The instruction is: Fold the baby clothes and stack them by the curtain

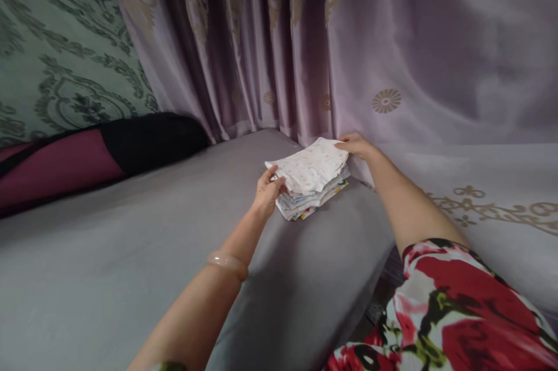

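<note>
On grey sheet (143, 243), left hand (268, 191) and right hand (355, 145) pinch opposite edges of cloth stack (309, 170).

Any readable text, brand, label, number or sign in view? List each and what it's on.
None readable.
Stack of folded cloths: small printed motifs, too small to tell whether any are letters.
Curtain: gold ornament only, no words.
Black and maroon item: no lettering visible.

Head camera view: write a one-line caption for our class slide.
Two hands grip opposite edges of a stack of folded cloths on a grey bed beside purple curtains.
</note>
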### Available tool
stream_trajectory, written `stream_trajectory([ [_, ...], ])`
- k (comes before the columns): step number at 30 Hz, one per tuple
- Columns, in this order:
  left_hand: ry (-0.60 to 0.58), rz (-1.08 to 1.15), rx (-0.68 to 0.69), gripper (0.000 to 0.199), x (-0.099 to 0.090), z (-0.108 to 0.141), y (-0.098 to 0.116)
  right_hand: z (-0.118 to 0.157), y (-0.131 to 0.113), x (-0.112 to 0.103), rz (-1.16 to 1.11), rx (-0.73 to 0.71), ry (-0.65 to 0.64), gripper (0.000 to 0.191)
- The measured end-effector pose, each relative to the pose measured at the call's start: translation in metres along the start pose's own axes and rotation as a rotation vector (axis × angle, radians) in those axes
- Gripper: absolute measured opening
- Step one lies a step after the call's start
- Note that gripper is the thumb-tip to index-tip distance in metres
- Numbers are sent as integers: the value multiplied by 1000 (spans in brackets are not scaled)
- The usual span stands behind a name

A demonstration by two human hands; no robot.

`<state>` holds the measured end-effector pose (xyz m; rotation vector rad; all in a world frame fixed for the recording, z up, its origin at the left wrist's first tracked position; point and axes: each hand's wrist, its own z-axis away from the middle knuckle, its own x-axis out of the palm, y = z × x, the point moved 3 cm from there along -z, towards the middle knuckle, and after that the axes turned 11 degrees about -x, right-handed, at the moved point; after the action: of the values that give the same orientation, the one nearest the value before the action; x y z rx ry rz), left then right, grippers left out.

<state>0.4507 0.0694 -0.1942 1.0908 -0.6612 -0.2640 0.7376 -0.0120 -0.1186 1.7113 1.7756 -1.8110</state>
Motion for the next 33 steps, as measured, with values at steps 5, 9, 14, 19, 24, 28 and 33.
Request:
stream_trajectory([
  [5,56,-128,-36,62,-12,-7,-18,5,33,24,184,47,-69,18],
  [9,79,-212,-19,59,-13,-6,-25,16,37,32,343,76,-98,27],
  [14,103,-138,0,57,-10,-4,-24,22,4,40,660,-18,-183,33],
  [19,87,-112,2,43,-6,-3,-26,30,-24,72,538,-105,-321,56],
  [24,51,-195,24,34,-14,7,-26,47,-19,92,565,-80,-320,60],
  [28,16,-347,48,35,-50,26,-16,52,-15,88,573,-153,-297,58],
  [33,118,-585,110,33,-143,59,0,54,-37,87,561,-177,-278,55],
])
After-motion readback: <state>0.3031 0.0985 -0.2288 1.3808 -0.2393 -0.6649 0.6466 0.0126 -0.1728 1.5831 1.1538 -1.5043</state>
